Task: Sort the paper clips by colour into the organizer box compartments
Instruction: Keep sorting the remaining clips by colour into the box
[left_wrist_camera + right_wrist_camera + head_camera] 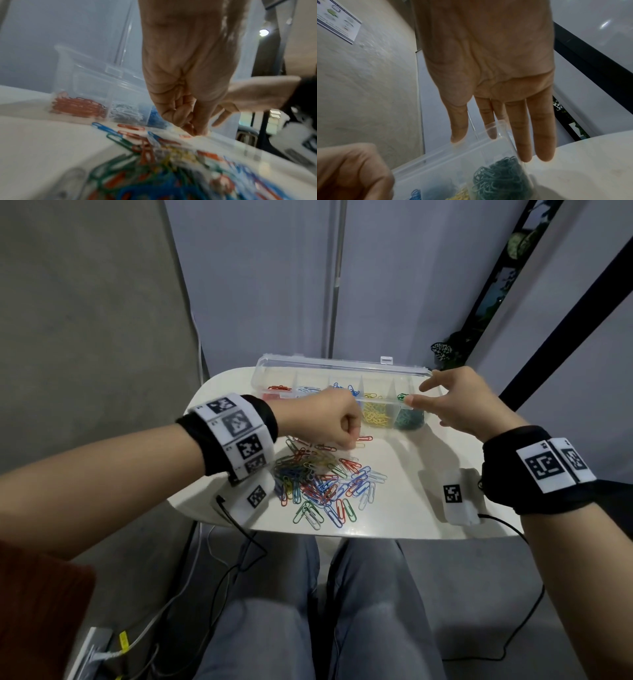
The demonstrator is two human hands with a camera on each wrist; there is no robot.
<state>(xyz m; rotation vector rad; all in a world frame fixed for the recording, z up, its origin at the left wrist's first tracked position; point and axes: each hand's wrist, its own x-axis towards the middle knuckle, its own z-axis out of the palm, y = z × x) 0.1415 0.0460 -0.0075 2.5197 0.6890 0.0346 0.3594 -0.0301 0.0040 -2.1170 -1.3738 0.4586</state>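
Observation:
A clear organizer box stands open at the back of the white table; its compartments hold red, white, blue, yellow and green clips. A mixed pile of paper clips lies mid-table. My left hand is curled at the pile's far edge, just in front of the box. Its bunched fingertips pinch a pale yellow clip on the table surface; the view there is blurred. My right hand hovers with straight fingers over the green compartment, holding nothing.
The box lid leans back against the grey wall panels. White tagged camera blocks hang under both wrists, with black cables trailing off the table's front edge. My knees are just below that edge. A dark frame rises at the right.

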